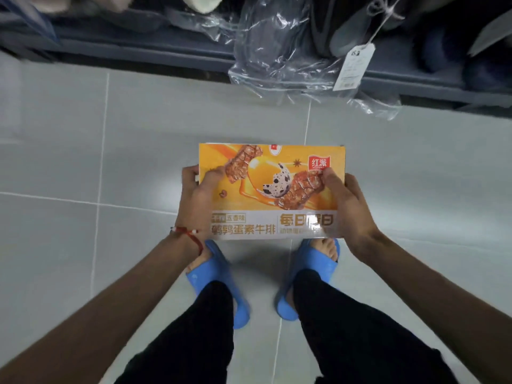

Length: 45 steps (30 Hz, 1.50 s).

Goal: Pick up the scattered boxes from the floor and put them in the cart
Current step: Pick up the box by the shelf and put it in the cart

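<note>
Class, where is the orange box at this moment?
In the head view, the orange box sits mid-frame, held between the left hand and right hand, above the blue slippers.

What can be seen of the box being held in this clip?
The box is a flat, glossy cardboard food package: orange-yellow top with printed meat strips and a speckled egg, a red logo, and a pale band of Chinese text along the near edge. It is held level above the tiled floor, printed face up, gripped at its short sides by the left hand and right hand, thumbs on top.
</note>
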Available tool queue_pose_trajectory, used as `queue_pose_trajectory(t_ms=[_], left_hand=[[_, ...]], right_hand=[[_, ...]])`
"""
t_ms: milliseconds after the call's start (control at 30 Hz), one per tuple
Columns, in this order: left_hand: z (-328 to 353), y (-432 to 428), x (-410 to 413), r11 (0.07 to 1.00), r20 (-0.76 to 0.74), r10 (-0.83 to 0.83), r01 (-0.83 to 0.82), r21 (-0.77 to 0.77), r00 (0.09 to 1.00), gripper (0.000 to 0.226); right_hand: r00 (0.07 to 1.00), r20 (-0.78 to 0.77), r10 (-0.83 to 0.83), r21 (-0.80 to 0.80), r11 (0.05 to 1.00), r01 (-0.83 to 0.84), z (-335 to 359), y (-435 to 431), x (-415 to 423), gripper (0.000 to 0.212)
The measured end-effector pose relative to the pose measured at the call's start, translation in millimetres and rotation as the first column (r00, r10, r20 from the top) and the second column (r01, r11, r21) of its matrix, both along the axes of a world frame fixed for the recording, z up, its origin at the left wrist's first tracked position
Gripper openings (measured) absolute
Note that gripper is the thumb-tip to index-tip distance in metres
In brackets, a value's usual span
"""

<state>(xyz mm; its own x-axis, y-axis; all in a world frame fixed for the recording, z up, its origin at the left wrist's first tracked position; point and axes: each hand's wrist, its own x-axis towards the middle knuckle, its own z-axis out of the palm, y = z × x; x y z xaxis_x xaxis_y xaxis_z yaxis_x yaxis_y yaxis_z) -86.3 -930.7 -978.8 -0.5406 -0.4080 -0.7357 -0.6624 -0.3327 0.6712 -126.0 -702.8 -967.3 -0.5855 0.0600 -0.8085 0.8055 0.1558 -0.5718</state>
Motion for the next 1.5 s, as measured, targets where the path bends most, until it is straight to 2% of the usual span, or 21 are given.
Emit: queue_pose_trajectory(t_ms=[200, 300, 467, 567, 733, 900, 1000, 1033, 1100, 1200, 1500], left_hand=[[144, 18, 23, 0.998, 0.0, -0.043, 0.043, 0.035, 0.999, 0.027], [209, 24, 30, 0.996, -0.003, -0.067, 0.067, 0.066, 0.998, 0.019], [299, 30, 48, 0.987, -0.013, -0.116, 0.116, 0.115, 0.993, 0.02], [347, 35, 60, 0.977, 0.0, -0.163, 0.161, 0.138, 0.987, 0.016], [418, 49, 76, 0.927, 0.02, -0.319, 0.308, 0.213, 0.947, 0.044], [462, 90, 80, 0.827, 0.025, -0.55, 0.54, 0.155, 0.835, 0.061], [479, 128, 75, 0.725, 0.018, -0.684, 0.677, 0.125, 0.729, 0.049], [484, 142, 72, 0.692, 0.013, -0.718, 0.712, 0.116, 0.696, 0.043], [494, 175, 65, 0.626, 0.003, -0.777, 0.773, 0.106, 0.629, 0.038], [505, 229, 56, 0.565, -0.007, -0.822, 0.817, 0.118, 0.569, 0.036], [530, 397, 46, 0.342, -0.096, -0.931, 0.932, 0.118, 0.353, 0.046]], right_hand=[[0.994, 0.055, -0.091, 0.033, 0.995, 0.09, 148, 19, 25, 0.035], [0.987, 0.054, -0.154, 0.037, 0.988, 0.152, 213, 26, 44, 0.035], [0.957, 0.043, -0.288, 0.031, 0.957, 0.287, 301, 33, 88, 0.041], [0.919, 0.016, -0.395, -0.002, 0.919, 0.395, 343, 37, 122, 0.036], [0.828, -0.028, -0.559, -0.056, 0.828, 0.558, 403, 47, 184, 0.038], [0.711, -0.005, -0.703, -0.086, 0.709, 0.7, 440, 60, 231, 0.045], [0.629, 0.023, -0.777, -0.1, 0.624, 0.775, 457, 81, 245, 0.063], [0.603, 0.026, -0.797, -0.104, 0.598, 0.795, 461, 90, 248, 0.062], [0.546, 0.017, -0.838, -0.092, 0.542, 0.835, 467, 116, 255, 0.045], [0.48, 0.005, -0.877, -0.111, 0.476, 0.872, 478, 160, 263, 0.03], [0.244, -0.102, -0.964, -0.193, 0.26, 0.946, 517, 285, 285, 0.033]])
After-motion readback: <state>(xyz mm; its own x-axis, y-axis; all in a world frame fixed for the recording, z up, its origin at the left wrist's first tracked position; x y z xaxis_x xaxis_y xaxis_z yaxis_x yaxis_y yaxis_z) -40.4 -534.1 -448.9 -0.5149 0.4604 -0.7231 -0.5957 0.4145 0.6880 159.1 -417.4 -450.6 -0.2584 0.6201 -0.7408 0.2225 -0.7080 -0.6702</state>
